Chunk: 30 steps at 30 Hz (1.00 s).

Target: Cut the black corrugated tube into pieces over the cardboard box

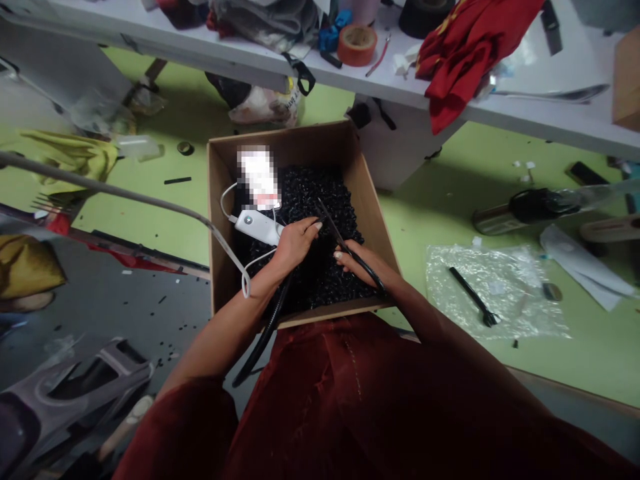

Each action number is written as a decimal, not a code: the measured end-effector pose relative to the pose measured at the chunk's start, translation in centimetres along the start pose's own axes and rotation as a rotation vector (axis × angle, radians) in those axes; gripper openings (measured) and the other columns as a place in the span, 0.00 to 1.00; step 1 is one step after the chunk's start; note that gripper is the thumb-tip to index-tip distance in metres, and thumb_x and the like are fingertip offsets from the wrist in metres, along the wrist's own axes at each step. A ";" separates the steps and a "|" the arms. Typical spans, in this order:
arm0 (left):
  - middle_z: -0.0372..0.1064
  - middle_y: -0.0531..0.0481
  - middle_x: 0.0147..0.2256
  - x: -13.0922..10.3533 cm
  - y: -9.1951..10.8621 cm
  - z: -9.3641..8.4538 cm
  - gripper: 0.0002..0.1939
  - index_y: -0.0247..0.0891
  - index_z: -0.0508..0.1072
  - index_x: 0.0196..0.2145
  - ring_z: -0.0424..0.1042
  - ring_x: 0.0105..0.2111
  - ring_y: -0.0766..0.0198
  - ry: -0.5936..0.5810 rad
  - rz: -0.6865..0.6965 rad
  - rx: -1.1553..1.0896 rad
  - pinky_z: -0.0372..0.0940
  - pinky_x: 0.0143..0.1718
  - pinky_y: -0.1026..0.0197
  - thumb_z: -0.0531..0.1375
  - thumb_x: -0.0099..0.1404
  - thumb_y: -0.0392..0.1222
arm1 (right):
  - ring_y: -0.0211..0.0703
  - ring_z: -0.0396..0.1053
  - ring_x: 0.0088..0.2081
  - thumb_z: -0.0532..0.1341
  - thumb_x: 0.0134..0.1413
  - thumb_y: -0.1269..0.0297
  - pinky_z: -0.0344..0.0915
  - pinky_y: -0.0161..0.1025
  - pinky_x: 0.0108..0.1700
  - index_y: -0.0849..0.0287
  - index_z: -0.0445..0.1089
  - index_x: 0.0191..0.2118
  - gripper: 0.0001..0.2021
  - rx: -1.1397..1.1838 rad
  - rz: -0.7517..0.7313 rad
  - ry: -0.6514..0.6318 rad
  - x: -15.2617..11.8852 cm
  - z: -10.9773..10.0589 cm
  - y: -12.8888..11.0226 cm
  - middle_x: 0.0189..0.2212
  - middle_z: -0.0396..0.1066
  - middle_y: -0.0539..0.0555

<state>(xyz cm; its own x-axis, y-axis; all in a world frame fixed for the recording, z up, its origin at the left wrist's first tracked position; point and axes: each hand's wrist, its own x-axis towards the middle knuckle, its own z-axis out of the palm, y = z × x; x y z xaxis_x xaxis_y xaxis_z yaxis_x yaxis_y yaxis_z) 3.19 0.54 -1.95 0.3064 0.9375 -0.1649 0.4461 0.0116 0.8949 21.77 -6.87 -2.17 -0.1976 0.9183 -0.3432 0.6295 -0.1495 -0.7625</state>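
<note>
My left hand (299, 245) is closed above the black pieces in the box, its thumb and fingers pinched round the end of a black tube. The rest of this ribbed black tube (267, 333) runs under my left wrist and hangs over the box's near edge. My right hand (361, 265) is closed on a pair of scissors (334, 227) with black handles; their blades point up and left, close to my left fingertips. Many small shiny black pieces (320, 180) fill the cardboard box (373, 200). How far the blades stand apart is hard to see.
Inside the box, a white power bank (257, 227) with a white cable lies beside a blurred bright phone (259, 177). Behind stands a white table (395, 87) with orange tape (357, 45) and red cloth (465, 60). At right lie a plastic bag (520, 280) and a bottle (515, 212).
</note>
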 end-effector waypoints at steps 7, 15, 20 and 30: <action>0.65 0.52 0.24 0.1 -0.2 0.1 0.14 0.34 0.75 0.34 0.59 0.23 0.69 -0.040 0.016 -0.021 0.53 0.25 0.67 0.52 0.65 0.44 | 0.43 0.71 0.34 0.51 0.59 0.47 0.65 0.40 0.40 0.55 0.64 0.44 0.18 0.029 0.029 -0.011 0.0 0.1 -0.3 0.34 0.72 0.53; 0.62 0.53 0.22 -0.1 0.2 0.1 0.13 0.36 0.73 0.29 0.58 0.22 0.69 -0.076 0.056 -0.024 0.51 0.24 0.67 0.53 0.65 0.43 | 0.45 0.70 0.38 0.53 0.58 0.46 0.65 0.42 0.40 0.55 0.62 0.48 0.20 0.044 0.024 0.000 0.2 0.1 -0.5 0.38 0.71 0.55; 0.63 0.53 0.22 0.0 0.0 0.2 0.13 0.35 0.74 0.30 0.58 0.23 0.69 -0.068 0.037 -0.015 0.52 0.25 0.67 0.53 0.64 0.43 | 0.42 0.68 0.33 0.49 0.60 0.47 0.64 0.40 0.37 0.56 0.63 0.42 0.18 0.037 0.022 -0.004 0.2 0.0 -0.4 0.31 0.68 0.51; 0.62 0.54 0.21 0.3 -0.9 0.6 0.14 0.35 0.74 0.30 0.57 0.22 0.69 -0.079 -0.012 -0.016 0.51 0.24 0.67 0.53 0.64 0.45 | 0.40 0.66 0.28 0.51 0.59 0.53 0.60 0.36 0.32 0.55 0.62 0.34 0.11 -0.060 0.037 0.023 0.4 0.1 -0.4 0.23 0.65 0.48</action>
<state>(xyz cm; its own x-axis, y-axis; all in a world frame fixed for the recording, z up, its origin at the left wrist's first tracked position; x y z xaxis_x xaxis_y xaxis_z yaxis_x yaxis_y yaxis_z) 3.36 0.59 -3.01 0.3666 0.9070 -0.2071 0.4367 0.0288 0.8991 21.40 -6.49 -2.01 -0.1560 0.9208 -0.3575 0.6799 -0.1624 -0.7151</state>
